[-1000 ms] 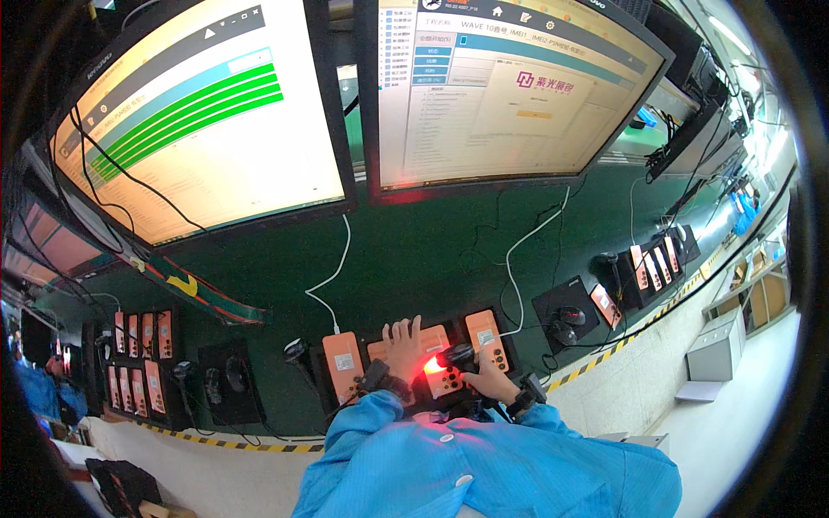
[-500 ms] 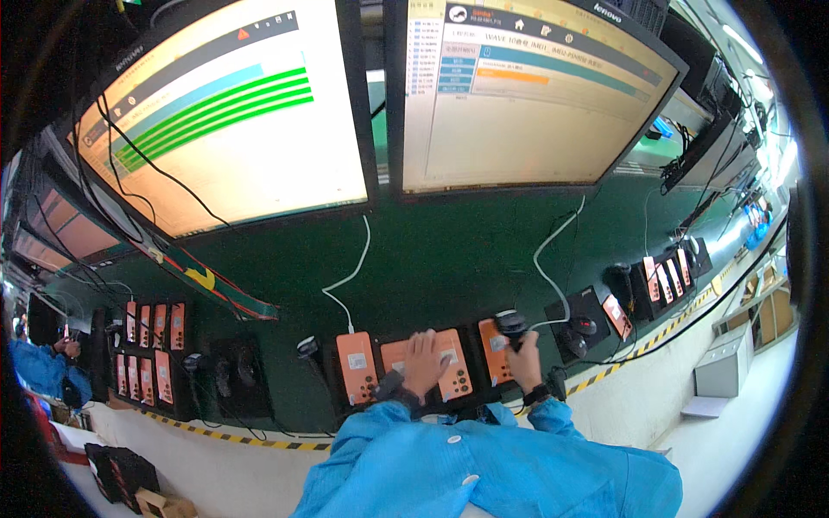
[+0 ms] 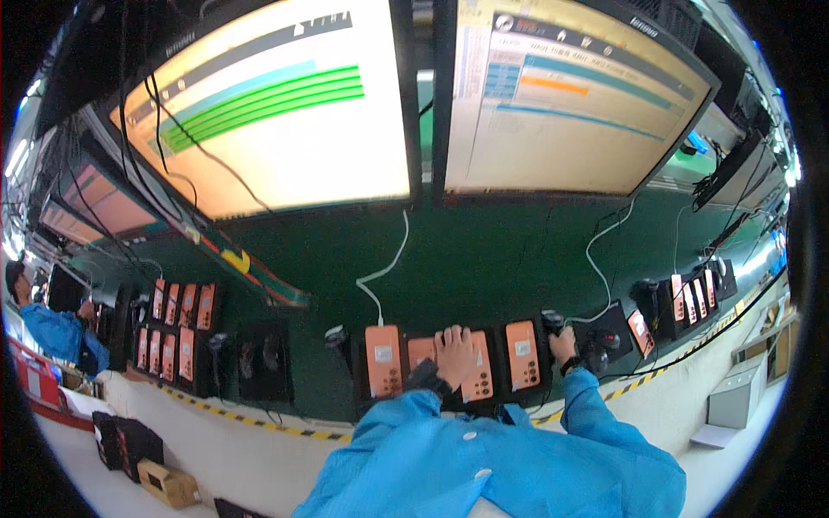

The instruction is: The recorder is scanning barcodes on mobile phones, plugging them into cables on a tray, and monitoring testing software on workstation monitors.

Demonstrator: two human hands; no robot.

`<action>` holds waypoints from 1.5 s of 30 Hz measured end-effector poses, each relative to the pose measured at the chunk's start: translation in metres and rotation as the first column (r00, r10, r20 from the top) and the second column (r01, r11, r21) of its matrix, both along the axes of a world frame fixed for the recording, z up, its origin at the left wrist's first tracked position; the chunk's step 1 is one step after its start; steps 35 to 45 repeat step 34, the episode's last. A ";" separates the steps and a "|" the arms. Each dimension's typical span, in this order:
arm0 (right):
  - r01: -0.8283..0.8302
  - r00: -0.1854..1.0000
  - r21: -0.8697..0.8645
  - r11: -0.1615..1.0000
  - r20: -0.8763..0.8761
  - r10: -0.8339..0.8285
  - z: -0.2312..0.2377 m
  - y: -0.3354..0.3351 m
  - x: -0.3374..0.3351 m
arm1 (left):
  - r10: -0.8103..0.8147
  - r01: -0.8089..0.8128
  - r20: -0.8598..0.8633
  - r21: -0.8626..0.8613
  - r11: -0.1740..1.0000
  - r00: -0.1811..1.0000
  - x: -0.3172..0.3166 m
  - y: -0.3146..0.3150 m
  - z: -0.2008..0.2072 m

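In front of me several orange phones lie back up in a row on dark trays. My left hand (image 3: 454,356) rests flat, fingers extended, over the middle phones, covering part of a phone (image 3: 477,369) and of the phone (image 3: 420,349) left of it. A white cable runs into the top of the leftmost phone (image 3: 382,358). My right hand (image 3: 564,347) is closed round a black handheld barcode scanner (image 3: 553,322), just right of the rightmost phone (image 3: 522,354) and apart from it.
Two monitors (image 3: 298,129) stand behind the green bench (image 3: 484,250). Another scanner (image 3: 337,338) stands left of the phones, and a mouse (image 3: 608,340) lies on a black pad at right. More phones (image 3: 186,354) lie farther left. A person (image 3: 56,332) in blue works at far left.
My right hand has moved the barcode scanner right, off the rightmost phone. My left hand stays on the middle phones. A blue line has appeared on the right monitor. The view has shifted.
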State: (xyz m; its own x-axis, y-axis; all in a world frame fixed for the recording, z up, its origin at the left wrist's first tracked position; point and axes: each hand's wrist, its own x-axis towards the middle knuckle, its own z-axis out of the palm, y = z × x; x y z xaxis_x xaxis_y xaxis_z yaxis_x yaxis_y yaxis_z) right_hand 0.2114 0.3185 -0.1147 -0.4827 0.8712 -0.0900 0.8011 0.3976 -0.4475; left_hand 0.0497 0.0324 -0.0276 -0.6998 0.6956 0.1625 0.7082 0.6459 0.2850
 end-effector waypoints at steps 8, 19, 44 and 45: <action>-0.410 0.890 -0.192 0.892 -0.298 0.345 0.088 -0.031 -0.005 | -0.002 0.008 -0.155 0.041 0.999 0.988 -0.008 0.002 -0.014; -0.651 0.698 -0.266 0.711 -0.578 0.423 0.187 -0.126 -0.079 | -0.352 -0.072 0.733 0.478 0.875 0.583 -0.014 -0.011 0.037; -0.706 0.708 -0.465 0.534 -0.472 0.525 0.194 -0.144 -0.076 | -0.348 -0.118 0.793 0.461 0.880 0.500 0.003 -0.026 0.051; -0.706 0.708 -0.465 0.534 -0.472 0.525 0.194 -0.144 -0.076 | -0.348 -0.118 0.793 0.461 0.880 0.500 0.003 -0.026 0.051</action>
